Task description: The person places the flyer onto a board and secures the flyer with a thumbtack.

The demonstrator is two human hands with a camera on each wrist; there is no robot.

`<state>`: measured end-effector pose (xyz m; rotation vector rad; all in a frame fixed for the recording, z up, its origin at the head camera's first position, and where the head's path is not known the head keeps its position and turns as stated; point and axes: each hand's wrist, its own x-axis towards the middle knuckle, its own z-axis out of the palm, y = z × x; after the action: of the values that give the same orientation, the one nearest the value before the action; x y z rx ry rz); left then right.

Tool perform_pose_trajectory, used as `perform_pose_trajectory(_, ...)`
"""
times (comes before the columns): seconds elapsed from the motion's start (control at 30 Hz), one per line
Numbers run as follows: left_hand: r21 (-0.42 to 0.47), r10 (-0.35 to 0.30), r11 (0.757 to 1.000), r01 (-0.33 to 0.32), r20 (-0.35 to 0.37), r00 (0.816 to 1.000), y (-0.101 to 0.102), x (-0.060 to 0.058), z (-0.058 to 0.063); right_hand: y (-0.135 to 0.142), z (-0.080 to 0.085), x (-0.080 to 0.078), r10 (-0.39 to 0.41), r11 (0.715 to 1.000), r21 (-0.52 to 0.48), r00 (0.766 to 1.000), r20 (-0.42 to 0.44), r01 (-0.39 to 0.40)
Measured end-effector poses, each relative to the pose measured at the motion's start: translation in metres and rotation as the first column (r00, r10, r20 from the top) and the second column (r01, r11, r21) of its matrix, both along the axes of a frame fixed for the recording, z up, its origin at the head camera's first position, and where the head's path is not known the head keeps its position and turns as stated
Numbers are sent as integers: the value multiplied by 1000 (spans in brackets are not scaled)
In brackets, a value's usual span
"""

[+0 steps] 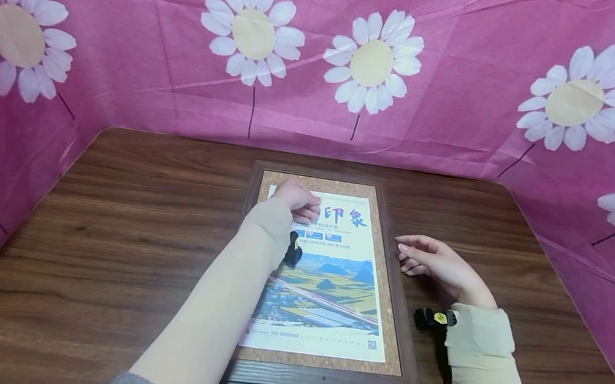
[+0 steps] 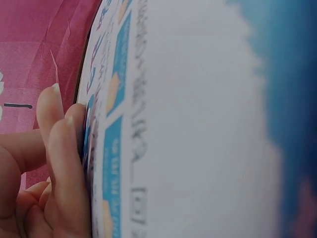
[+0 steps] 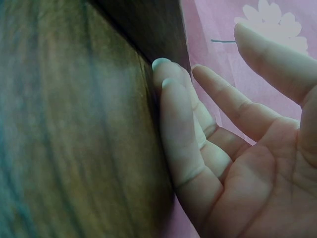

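A printed poster [image 1: 324,290] with blue and purple characters and a landscape picture lies on a cork board [image 1: 393,356] in a dark brown wooden frame [image 1: 319,379]. Over the poster's upper left part is my left hand [image 1: 298,198], covering some of the title. In the left wrist view its fingers [image 2: 64,158] rest against the paper beside the small blue boxes, with no held thing showing. Just outside the frame's right side, my right hand [image 1: 442,266] has its palm turned inward. Its lower fingers [image 3: 178,129] touch the brown wood, thumb and index finger spread apart.
The board lies on a brown wood-grain table [image 1: 105,244]. Pink cloth [image 1: 304,121] with white daisies encloses the back and both sides. A black wrist camera [image 1: 293,249] is strapped to the left wrist, another black camera [image 1: 433,318] to the right.
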<state>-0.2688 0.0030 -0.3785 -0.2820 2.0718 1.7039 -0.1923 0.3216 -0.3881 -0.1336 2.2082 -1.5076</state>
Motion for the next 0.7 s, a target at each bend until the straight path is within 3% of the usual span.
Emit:
perform_pose_trajectory(0.37, -38, 47, 998, -47, 10, 999, 4, -4, -5, -1, 0, 2, 47, 998, 33, 998, -29, -46)
perform_pose_trajectory(0.7, -87, -11, 996, 10, -8, 1000, 1, -5, -5, -4, 2, 2, 48, 997, 56, 998, -36, -46)
